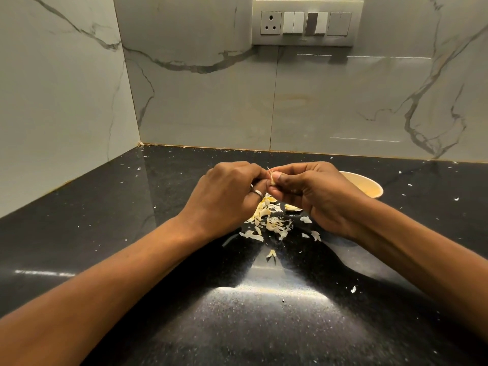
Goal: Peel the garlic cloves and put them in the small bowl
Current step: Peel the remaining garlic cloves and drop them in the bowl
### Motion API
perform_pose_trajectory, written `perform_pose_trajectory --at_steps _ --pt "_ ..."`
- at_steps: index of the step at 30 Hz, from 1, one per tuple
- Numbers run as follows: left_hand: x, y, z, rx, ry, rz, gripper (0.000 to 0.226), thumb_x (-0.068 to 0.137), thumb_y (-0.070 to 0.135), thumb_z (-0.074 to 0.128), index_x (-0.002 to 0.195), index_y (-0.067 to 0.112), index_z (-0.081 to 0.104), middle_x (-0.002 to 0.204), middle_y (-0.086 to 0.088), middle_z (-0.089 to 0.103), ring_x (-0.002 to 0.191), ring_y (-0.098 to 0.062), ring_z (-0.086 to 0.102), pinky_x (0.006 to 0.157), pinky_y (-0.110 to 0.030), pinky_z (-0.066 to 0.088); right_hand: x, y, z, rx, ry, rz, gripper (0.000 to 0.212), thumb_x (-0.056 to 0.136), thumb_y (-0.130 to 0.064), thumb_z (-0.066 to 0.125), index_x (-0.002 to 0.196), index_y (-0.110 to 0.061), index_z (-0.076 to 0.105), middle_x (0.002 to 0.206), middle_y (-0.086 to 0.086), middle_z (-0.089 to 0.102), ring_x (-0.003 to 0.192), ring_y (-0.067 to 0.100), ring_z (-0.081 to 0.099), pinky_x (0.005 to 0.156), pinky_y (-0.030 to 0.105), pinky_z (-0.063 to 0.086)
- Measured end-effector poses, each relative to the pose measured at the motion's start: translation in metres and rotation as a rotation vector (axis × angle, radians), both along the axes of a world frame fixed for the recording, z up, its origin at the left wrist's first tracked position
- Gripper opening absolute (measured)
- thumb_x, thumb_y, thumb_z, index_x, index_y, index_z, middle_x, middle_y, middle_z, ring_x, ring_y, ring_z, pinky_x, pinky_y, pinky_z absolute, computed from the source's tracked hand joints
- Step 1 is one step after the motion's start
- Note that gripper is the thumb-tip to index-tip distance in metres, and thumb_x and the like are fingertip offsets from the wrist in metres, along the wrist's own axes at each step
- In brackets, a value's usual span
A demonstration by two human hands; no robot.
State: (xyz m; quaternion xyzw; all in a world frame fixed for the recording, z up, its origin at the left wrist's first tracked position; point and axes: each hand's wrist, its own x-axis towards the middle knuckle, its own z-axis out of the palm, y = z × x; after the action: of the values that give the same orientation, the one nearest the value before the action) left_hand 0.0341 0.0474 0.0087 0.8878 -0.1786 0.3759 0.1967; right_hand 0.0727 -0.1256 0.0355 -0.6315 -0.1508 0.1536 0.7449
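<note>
Garlic clove is held up over the black countertop, which fills the lower half of my view beneath marble wall tiles and a switch panel. I see the left hand and right hand meeting at mid-counter, fingers curled, both pinching the clove at their tips; a strip of skin sticks up from it. Behind the right hand sits the small bowl, partly hidden. Under the hands lies a pile of peels, flecks scattered around. A ring circles one left finger.
</note>
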Motion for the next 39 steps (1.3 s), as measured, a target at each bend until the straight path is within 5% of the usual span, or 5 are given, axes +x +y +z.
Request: perform_pose_trajectory --at_steps 19,39 --pt "-0.0027 -0.0053 -0.0026 -0.019 -0.007 0.047 0.024 0.091 0.034 0.053 0.091 0.017 0.069 0.074 0.012 0.055 0.066 -0.015 0.056 0.061 -0.041 0.054 0.0026 0.0041 -0.0061 -0.022 -0.038 -0.007 0.012 0.092 0.005 0.063 0.097 0.002 0.074 0.091 0.019 0.072 0.076 0.019 0.07 0.067 0.022 0.06" --pt "-0.002 -0.0063 0.0034 -0.183 0.158 0.033 0.007 0.091 0.026 0.067 0.085 0.024 0.065 0.069 0.008 0.063 0.063 -0.009 0.059 0.062 -0.035 0.053 -0.0008 0.0015 -0.0007 -0.06 -0.035 0.041 0.015 0.094 0.005 0.06 0.102 0.004 0.073 0.091 0.017 0.071 0.075 0.017 0.069 0.068 0.021 0.06"
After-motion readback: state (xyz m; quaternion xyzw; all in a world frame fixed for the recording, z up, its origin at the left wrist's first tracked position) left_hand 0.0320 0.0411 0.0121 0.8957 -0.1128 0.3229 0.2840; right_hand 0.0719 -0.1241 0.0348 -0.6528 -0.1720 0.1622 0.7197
